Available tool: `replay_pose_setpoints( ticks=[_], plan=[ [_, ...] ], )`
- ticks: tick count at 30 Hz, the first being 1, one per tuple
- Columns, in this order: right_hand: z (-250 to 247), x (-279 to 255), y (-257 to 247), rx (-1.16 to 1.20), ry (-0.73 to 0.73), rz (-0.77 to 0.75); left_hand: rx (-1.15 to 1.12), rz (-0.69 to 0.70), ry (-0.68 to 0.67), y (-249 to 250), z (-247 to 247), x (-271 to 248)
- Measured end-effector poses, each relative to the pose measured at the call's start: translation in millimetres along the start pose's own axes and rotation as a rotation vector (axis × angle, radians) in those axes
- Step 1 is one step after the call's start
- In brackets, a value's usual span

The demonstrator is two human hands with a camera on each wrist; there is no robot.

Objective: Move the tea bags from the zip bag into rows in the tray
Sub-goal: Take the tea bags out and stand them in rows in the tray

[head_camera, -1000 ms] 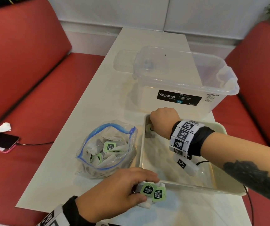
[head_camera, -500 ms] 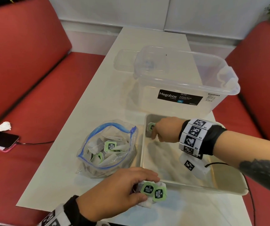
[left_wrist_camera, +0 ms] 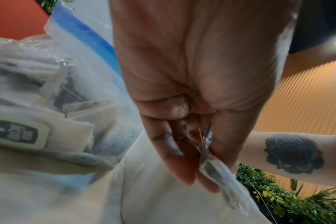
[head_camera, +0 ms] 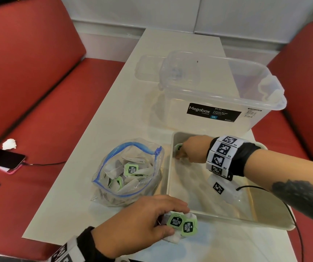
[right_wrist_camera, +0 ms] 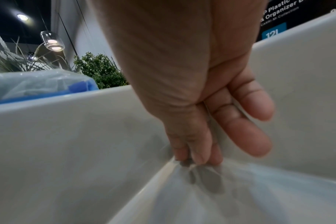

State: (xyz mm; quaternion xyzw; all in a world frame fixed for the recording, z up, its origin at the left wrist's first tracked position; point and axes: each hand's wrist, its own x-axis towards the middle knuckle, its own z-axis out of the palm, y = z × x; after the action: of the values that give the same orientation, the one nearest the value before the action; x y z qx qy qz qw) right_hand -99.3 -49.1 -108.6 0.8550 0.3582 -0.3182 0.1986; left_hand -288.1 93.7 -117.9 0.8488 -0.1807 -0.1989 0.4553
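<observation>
An open zip bag [head_camera: 127, 174] with a blue seal lies on the white table, with several tea bags inside; it is also in the left wrist view [left_wrist_camera: 48, 106]. To its right stands a pale tray [head_camera: 227, 219]. My right hand [head_camera: 179, 155] is down in the tray's far left corner and pinches a tea bag [head_camera: 178, 147] with a green tag. In the right wrist view the fingertips [right_wrist_camera: 197, 157] pinch the tea bag [right_wrist_camera: 207, 180] against the tray wall [right_wrist_camera: 67, 136]. My left hand [head_camera: 176, 220] grips a small bunch of tea bags [head_camera: 188, 226] at the tray's near left corner.
A clear Megabox storage box [head_camera: 218, 95] stands right behind the tray, with a clear lid [head_camera: 148, 67] behind it. Red benches flank the table. On the left bench [head_camera: 57, 129] lie a phone [head_camera: 4, 160] on a cable and a crumpled paper [head_camera: 9, 144].
My right hand has shifted a little to the right and lower in the tray's far corner, so the green tag now shows. The left hand has stayed put with its tea bags.
</observation>
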Motion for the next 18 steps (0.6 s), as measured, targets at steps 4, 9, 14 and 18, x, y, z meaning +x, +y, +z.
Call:
replay_pose_setpoints(
  ticks=[4,9,14,18],
  plan=[
    [0.5,-0.7,0.6,-0.034,0.049,-0.003,-0.014,0.001,-0.001,0.1,-0.1,-0.1],
    [-2.1,-1.3,0.7,0.137,0.154,0.022,-0.013,0.005,0.001,1.4,-0.7,-1.1],
    [-4.8,1.3,1.1,0.253,0.274,0.068,-0.017,0.009,0.003,0.7,-1.1,-0.8],
    [-2.5,0.8,0.6,0.258,0.265,0.074,-0.048,0.009,0.014,-0.3,-0.2,-0.5]
  ],
)
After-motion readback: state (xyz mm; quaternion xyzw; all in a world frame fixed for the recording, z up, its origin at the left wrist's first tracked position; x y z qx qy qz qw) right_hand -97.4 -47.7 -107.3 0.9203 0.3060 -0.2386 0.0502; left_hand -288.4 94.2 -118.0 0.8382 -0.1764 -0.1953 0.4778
